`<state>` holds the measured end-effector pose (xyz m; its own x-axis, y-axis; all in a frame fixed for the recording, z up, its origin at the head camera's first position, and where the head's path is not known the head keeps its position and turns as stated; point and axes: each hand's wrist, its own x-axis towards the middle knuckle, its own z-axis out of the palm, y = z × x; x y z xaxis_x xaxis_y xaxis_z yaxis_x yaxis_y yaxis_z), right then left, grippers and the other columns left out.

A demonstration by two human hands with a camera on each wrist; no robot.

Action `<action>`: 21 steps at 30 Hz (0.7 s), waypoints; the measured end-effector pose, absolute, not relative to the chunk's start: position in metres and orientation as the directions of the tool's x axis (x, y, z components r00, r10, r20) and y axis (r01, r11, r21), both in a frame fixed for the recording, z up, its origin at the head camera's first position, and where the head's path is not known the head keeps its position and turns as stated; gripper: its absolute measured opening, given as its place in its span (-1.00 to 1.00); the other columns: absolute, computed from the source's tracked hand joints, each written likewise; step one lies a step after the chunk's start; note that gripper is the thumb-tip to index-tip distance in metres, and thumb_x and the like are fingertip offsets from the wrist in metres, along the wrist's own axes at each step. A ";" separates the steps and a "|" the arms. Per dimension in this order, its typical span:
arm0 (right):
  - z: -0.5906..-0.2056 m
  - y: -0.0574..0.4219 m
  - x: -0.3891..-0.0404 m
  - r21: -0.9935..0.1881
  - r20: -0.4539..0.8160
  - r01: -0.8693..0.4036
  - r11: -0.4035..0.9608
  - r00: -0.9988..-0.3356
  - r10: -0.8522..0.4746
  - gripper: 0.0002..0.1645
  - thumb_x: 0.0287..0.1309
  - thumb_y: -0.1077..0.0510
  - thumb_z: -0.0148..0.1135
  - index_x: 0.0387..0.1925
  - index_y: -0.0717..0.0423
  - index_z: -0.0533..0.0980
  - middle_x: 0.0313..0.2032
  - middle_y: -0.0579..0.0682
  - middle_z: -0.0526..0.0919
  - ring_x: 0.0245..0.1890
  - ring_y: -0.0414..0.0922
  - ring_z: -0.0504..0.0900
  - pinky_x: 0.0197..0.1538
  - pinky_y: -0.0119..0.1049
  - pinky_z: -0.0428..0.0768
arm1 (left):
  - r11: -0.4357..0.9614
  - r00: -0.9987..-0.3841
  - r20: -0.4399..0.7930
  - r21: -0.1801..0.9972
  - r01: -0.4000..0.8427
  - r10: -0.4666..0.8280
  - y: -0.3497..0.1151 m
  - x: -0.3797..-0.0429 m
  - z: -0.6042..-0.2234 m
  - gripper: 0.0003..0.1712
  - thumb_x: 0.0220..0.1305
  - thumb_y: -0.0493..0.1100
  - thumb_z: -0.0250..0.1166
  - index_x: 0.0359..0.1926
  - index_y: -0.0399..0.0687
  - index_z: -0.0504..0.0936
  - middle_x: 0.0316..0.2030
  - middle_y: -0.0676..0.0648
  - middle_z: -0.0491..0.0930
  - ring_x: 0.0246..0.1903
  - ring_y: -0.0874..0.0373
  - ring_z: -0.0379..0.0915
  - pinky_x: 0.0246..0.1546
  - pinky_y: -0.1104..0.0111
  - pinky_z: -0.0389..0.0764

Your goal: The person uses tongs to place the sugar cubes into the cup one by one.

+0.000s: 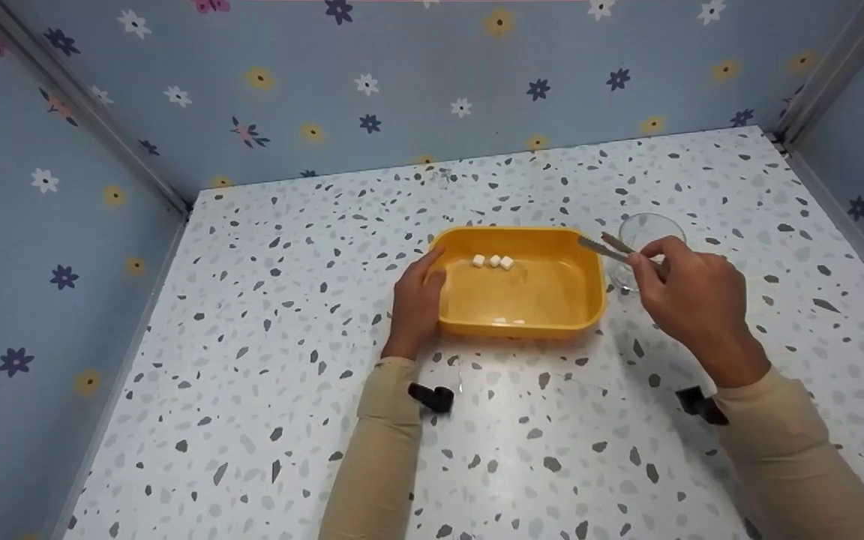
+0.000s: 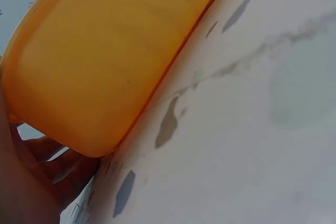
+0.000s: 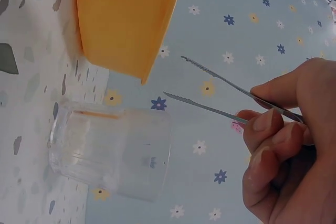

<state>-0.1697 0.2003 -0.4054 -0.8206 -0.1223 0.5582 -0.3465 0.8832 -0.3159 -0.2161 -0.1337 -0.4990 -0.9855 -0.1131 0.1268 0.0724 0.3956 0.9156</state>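
Observation:
A yellow rectangular container (image 1: 522, 300) stands on the speckled table. My left hand (image 1: 415, 304) grips its left end, with the thumb at the rim and the other fingers along the outer wall. Three small white cubes (image 1: 479, 260) lie inside, near the far wall. My right hand (image 1: 694, 292) holds metal tweezers (image 3: 210, 107) with serrated tips. Those tips are spread apart with nothing between them, above the container's right rim. Just below the right hand, a clear cup (image 3: 121, 150) stands upright beside the container; whether it holds anything I cannot tell.
The white table (image 1: 289, 300) has grey speckles. Blue flowered panels (image 1: 417, 82) rise behind it and on both sides. Two pale spots by the container's front wall are too small to identify. Black mounts (image 1: 432, 397) sit at both wrists.

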 end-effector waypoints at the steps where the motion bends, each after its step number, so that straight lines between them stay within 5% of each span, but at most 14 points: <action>1: -0.406 0.199 -0.170 -0.316 0.554 -0.350 0.882 -0.823 -0.128 -0.75 0.27 0.12 0.30 -0.27 0.29 0.62 -0.74 0.00 0.50 -0.79 -0.12 0.28 -0.69 -0.23 0.21 | 0.397 -0.985 0.127 0.915 0.072 -0.114 -0.134 -0.216 -0.499 -0.48 0.46 -0.10 0.02 0.39 0.03 0.47 0.28 -0.04 0.49 0.27 0.12 0.37 0.35 0.29 0.28; 21: -0.424 0.168 -0.172 -0.300 0.512 -0.434 0.849 -0.825 -0.240 -0.76 0.26 0.08 0.33 -0.26 0.22 0.63 -0.69 0.00 0.55 -0.74 -0.12 0.37 -0.65 -0.26 0.31 | 0.386 -0.984 0.134 0.919 0.080 -0.116 -0.132 -0.216 -0.498 -0.49 0.45 -0.12 0.03 0.36 0.00 0.50 0.28 -0.05 0.50 0.28 0.11 0.37 0.35 0.26 0.29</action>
